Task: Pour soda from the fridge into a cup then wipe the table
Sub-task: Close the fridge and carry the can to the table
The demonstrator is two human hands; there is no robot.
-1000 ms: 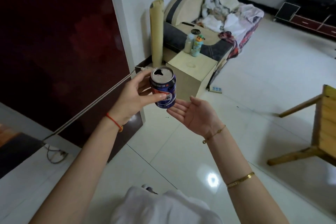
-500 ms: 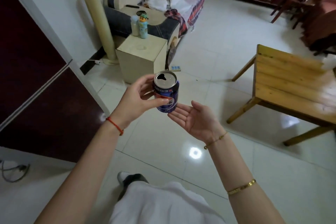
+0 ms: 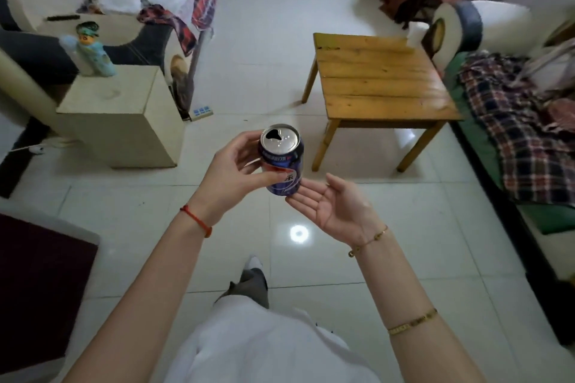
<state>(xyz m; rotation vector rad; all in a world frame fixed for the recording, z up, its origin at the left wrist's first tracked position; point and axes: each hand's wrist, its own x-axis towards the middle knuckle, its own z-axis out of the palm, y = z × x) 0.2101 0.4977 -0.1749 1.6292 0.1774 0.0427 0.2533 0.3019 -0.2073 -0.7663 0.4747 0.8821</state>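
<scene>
floor (image 3: 242, 78): pale glossy tiles | surface (image 3: 379, 81): wooden, stood ahead and to the right | left hand (image 3: 231, 176): grip wrapped around soda can, thumb across its front | right hand (image 3: 334, 204): palm up, fingers spread, just beside the can's base | soda can (image 3: 282, 162): blue, upright, tab opened, held above the floor

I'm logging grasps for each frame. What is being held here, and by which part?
The left hand holds an opened blue soda can upright by its side wall, thumb across the front. The right hand is open, palm up beside the can's base, gripping nothing.
</scene>
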